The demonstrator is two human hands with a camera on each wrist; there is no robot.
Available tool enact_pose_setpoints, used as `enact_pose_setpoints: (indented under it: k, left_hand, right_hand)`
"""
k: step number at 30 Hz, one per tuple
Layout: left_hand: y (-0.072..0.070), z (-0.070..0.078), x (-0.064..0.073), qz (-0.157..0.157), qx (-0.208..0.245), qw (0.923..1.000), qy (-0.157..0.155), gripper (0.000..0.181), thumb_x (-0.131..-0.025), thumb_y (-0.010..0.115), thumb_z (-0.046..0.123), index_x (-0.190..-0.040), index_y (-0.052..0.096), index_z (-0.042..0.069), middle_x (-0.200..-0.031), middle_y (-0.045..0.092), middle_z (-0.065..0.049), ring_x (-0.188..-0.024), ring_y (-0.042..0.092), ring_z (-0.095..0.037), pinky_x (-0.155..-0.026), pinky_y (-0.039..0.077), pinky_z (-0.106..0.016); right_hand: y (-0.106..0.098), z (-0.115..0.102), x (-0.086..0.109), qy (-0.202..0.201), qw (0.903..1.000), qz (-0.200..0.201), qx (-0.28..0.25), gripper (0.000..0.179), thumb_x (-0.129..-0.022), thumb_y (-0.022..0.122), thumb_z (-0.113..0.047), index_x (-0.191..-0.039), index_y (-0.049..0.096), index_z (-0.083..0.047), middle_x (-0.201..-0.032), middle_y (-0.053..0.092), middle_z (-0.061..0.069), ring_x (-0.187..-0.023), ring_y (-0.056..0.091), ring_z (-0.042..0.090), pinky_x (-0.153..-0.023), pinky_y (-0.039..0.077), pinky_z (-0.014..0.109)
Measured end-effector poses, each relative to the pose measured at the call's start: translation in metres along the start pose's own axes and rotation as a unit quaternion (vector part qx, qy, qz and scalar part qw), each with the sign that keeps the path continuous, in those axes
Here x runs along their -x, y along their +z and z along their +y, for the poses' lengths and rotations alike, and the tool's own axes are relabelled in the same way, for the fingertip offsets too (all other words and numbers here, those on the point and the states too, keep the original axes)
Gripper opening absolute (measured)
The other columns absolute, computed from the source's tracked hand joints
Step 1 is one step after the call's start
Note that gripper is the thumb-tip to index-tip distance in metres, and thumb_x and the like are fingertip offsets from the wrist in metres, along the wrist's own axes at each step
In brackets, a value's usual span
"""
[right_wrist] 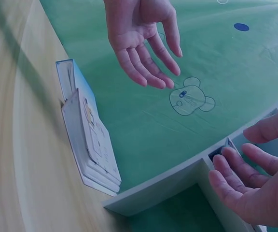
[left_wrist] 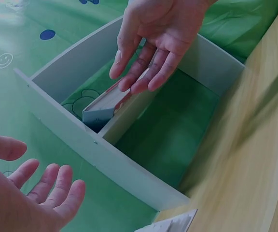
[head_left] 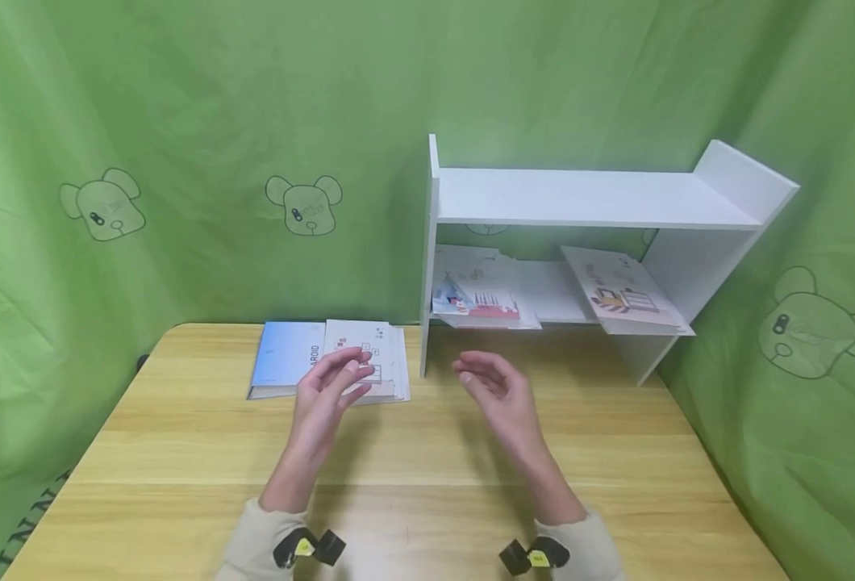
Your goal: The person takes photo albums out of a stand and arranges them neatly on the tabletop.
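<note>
My left hand hovers over the table's left middle with bent, spread fingers and nothing in its grasp. Behind it lie a blue album-like book and a white-covered stack of books, partly hidden by its fingers. Facing it across a gap, my right hand is held in the air before the white shelf, its fingers loosely curved around nothing. Two groups of books lie on the shelf's lower board: a left stack with a colourful cover and a right stack jutting past the front edge.
The wooden table stands against a green curtain printed with bear faces. The shelf's side panels reach down to the tabletop. Black straps with small blocks circle both sleeved wrists.
</note>
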State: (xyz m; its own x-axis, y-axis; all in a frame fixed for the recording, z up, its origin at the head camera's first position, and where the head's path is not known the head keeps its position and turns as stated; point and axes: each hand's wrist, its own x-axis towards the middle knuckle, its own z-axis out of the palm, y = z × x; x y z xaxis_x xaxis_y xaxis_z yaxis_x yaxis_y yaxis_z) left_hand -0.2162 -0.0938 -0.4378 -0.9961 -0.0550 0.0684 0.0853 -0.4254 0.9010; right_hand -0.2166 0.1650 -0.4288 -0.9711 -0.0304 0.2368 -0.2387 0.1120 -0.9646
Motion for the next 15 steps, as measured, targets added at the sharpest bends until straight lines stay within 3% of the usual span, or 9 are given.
enact_pose_setpoints:
  k: [8, 15]
  left_hand:
    - [0.011, -0.001, -0.002, -0.013, 0.014, 0.9998, 0.004, 0.037, -0.101, 0.064, 0.009, -0.133, 0.057, -0.007, -0.133, 0.062, -0.024, -0.121, 0.063, -0.038, -0.108, 0.049, -0.053]
    - [0.02, -0.001, -0.003, -0.015, 0.011, 0.9998, -0.001, 0.038, -0.101, 0.063, 0.009, -0.134, 0.055, -0.008, -0.133, 0.063, -0.023, -0.12, 0.064, -0.034, -0.108, 0.051, -0.05]
  right_hand:
    - [-0.014, -0.004, 0.0, -0.006, 0.9998, 0.02, 0.005, 0.032, -0.097, 0.068, -0.003, -0.128, 0.063, 0.001, -0.123, 0.07, 0.016, -0.116, 0.066, 0.028, -0.101, 0.054, 0.025]
    - [-0.022, -0.007, 0.001, -0.008, 0.9993, 0.035, 0.005, 0.031, -0.097, 0.067, -0.002, -0.127, 0.063, 0.002, -0.123, 0.07, 0.017, -0.115, 0.067, 0.027, -0.101, 0.054, 0.025]
